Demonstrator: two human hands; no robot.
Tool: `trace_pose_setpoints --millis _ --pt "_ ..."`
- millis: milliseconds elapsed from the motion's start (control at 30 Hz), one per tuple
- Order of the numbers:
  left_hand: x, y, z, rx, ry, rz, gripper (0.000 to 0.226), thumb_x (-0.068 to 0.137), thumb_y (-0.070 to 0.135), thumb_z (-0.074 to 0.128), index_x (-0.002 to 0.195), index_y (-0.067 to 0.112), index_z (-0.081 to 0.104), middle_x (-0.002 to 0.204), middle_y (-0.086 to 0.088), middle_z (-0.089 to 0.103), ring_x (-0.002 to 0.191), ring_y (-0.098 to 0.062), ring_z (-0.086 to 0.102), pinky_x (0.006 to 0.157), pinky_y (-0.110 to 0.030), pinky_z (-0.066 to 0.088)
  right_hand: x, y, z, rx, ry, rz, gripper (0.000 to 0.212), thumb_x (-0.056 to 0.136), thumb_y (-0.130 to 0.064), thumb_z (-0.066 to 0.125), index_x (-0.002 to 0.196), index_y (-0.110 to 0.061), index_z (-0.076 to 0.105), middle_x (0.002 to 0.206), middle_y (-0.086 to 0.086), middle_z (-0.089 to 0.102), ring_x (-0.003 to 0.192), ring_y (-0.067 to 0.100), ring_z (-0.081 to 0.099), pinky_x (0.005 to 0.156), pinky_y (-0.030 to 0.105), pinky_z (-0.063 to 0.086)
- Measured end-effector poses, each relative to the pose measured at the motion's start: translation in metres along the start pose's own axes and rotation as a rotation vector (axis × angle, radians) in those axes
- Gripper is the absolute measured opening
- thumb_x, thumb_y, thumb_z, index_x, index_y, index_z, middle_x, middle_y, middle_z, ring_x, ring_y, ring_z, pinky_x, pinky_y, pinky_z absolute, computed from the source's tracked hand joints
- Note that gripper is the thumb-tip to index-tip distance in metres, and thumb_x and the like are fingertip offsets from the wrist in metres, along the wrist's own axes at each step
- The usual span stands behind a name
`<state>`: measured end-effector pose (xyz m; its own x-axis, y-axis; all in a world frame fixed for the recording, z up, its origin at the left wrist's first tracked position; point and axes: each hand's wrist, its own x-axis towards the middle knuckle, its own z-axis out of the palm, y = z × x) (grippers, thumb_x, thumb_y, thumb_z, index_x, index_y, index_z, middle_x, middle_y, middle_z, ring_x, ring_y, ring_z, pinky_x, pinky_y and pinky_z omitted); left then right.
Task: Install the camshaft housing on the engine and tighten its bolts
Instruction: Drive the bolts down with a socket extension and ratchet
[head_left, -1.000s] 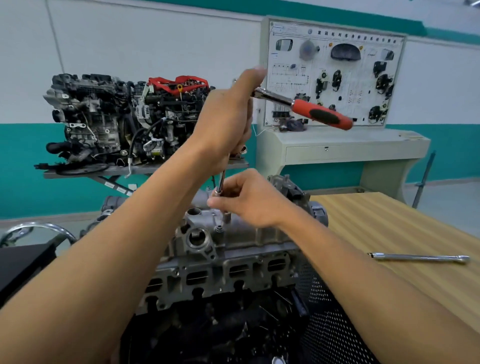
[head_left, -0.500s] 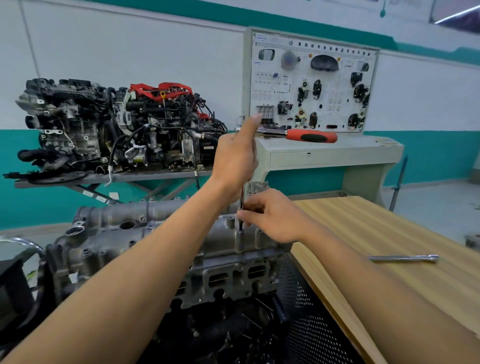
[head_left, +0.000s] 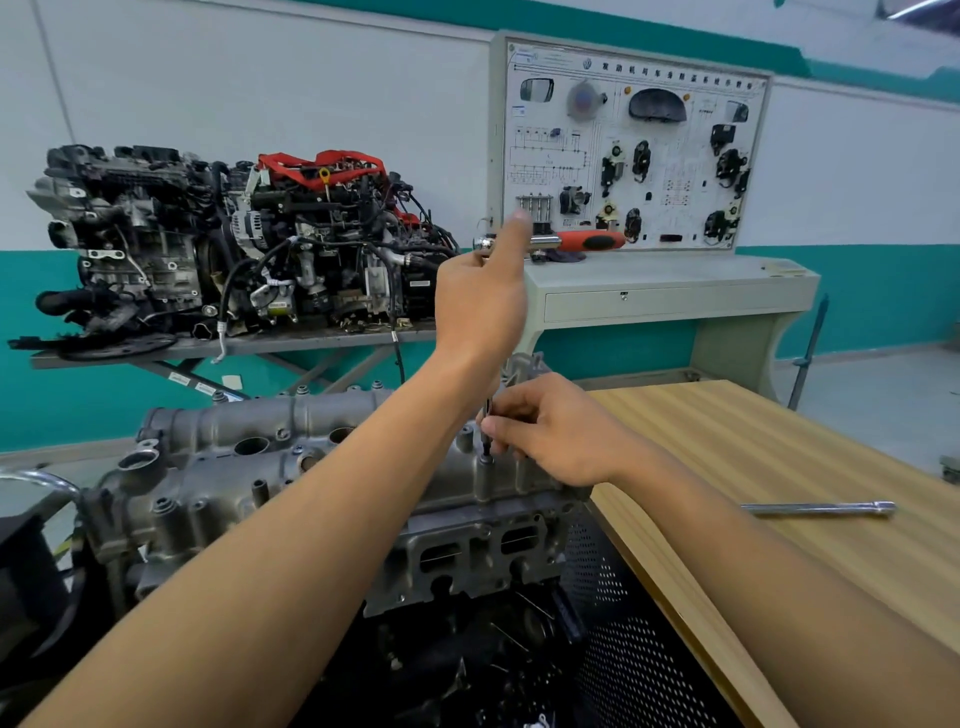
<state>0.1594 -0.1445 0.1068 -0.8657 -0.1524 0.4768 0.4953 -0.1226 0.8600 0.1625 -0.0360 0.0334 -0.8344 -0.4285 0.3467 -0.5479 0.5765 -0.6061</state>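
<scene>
Left hand (head_left: 480, 306) gripped the orange-handled chrome ratchet (head_left: 550, 242); right hand (head_left: 556, 434) pinched its thin extension bar (head_left: 487, 423).
Bar tip sat on a bolt in the grey cast-aluminium camshaft housing (head_left: 218, 467), atop the engine beside the wooden table (head_left: 779, 457).

White upper wall (head_left: 260, 78) behind everything, teal band (head_left: 883, 301) along its lower half, thinner teal stripe near the ceiling. Against that wall, a grey metal stand (head_left: 234, 348) carrying a second, fully dressed black engine with red wiring (head_left: 234, 244). Just to the right, a pale grey console desk (head_left: 670, 296) topped by an upright white training board studded with black car parts (head_left: 634, 150). Nearer, at right, a light wood-grain tabletop (head_left: 779, 457) with a long chrome extension bar (head_left: 821, 509) lying on it. Pale grey floor (head_left: 883, 395) beyond.
</scene>
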Motion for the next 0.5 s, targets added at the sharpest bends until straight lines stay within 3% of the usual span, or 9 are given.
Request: trace_pose_setpoints --millis 67,133,200,267,367,433,500 --pt "0.0 -0.002 0.003 0.032 -0.031 0.02 0.062 0.089 0.052 0.06 0.04 0.027 0.031 0.044 0.01 0.027 0.038 -0.011 0.022 0.038 -0.022 0.022 -0.001 0.0 -0.002 -0.011 -0.025 0.021 0.018 0.098 -0.026 0.06 0.083 -0.023 0.072 0.076 -0.011 0.073 0.064 -0.004 0.062 0.067 0.015 0.043" --pt "0.002 -0.002 0.003 0.057 -0.073 0.011 0.057 0.087 0.053 0.059 0.045 0.028 0.031 0.046 0.008 0.027 0.041 -0.013 0.022 0.044 -0.027 0.022 -0.002 -0.001 -0.007 -0.033 -0.035 0.024 0.011 0.096 -0.025 0.063 0.092 -0.024 0.073 0.079 -0.012 0.074 0.07 -0.004 0.065 0.068 0.013 0.046" --pt "0.008 -0.002 0.0 0.034 -0.15 -0.035 0.054 0.087 0.053 0.058 0.048 0.027 0.03 0.047 0.005 0.026 0.041 -0.015 0.02 0.046 -0.029 0.018 -0.001 -0.005 -0.018 0.079 0.094 0.043 0.012 0.093 -0.021 0.066 0.103 -0.025 0.071 0.084 -0.011 0.073 0.071 -0.001 0.065 0.068 0.016 0.049" --pt "0.015 -0.002 -0.006 -0.04 -0.304 -0.095 0.057 0.092 0.05 0.054 0.048 0.028 0.026 0.046 0.005 0.02 0.04 -0.016 0.014 0.042 -0.023 0.015 0.003 -0.012 -0.039 0.549 0.269 0.052 0.01 0.091 -0.018 0.065 0.099 -0.023 0.068 0.077 -0.008 0.069 0.062 0.008 0.057 0.054 0.021 0.041" --pt "0.022 -0.002 -0.012 -0.127 -0.532 -0.184 0.055 0.098 0.049 0.044 0.054 0.027 0.019 0.048 0.006 0.012 0.042 -0.014 0.007 0.039 -0.02 0.009 0.009 -0.026 -0.071 1.234 0.367 -0.087 0.012 0.086 -0.026 0.062 0.094 -0.017 0.059 0.081 -0.003 0.058 0.06 0.01 0.046 0.05 0.02 0.03" --pt "0.027 -0.003 -0.014 -0.148 -0.611 -0.231 0.055 0.099 0.05 0.038 0.054 0.027 0.018 0.048 0.006 0.01 0.041 -0.013 0.005 0.04 -0.02 0.005 0.013 -0.035 -0.078 1.286 0.449 -0.191 0.01 0.089 -0.026 0.061 0.096 -0.019 0.058 0.078 -0.003 0.054 0.057 0.01 0.042 0.05 0.021 0.026" --pt "0.03 -0.003 -0.015 -0.175 -0.673 -0.257 0.054 0.099 0.052 0.034 0.055 0.027 0.016 0.049 0.006 0.008 0.041 -0.012 0.003 0.041 -0.02 0.002 0.013 -0.041 -0.07 1.136 0.579 -0.255 0.009 0.092 -0.022 0.059 0.089 -0.014 0.062 0.074 -0.003 0.054 0.054 0.011 0.042 0.049 0.023 0.025"
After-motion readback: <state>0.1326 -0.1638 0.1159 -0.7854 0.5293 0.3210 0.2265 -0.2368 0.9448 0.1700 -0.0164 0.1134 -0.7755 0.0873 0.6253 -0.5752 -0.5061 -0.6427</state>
